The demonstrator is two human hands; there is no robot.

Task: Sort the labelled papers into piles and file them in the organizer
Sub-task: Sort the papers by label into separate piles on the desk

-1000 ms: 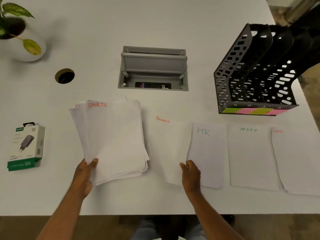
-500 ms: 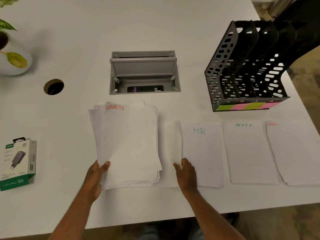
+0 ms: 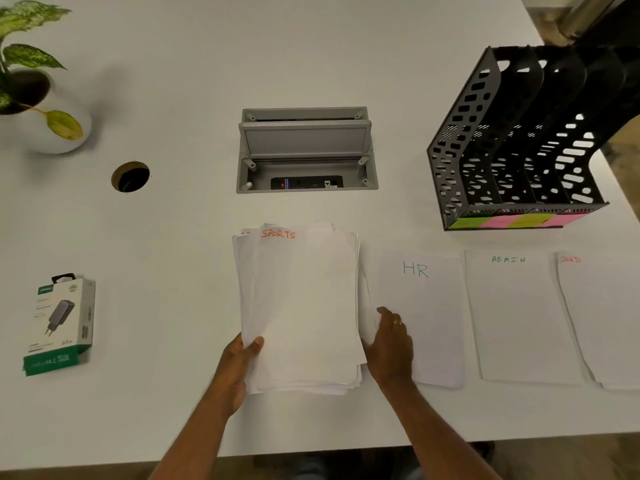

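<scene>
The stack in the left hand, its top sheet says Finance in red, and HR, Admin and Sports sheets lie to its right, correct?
Not quite. In the head view the stack held by the left hand has SPORTS in red on top, not Finance. The HR, ADMIN and SPORTS sheets do lie to its right.

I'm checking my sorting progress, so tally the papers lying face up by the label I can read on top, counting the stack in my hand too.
SPORTS: 2, the held stack and the far right sheet
HR: 1
ADMIN: 1
Total: 4
</scene>
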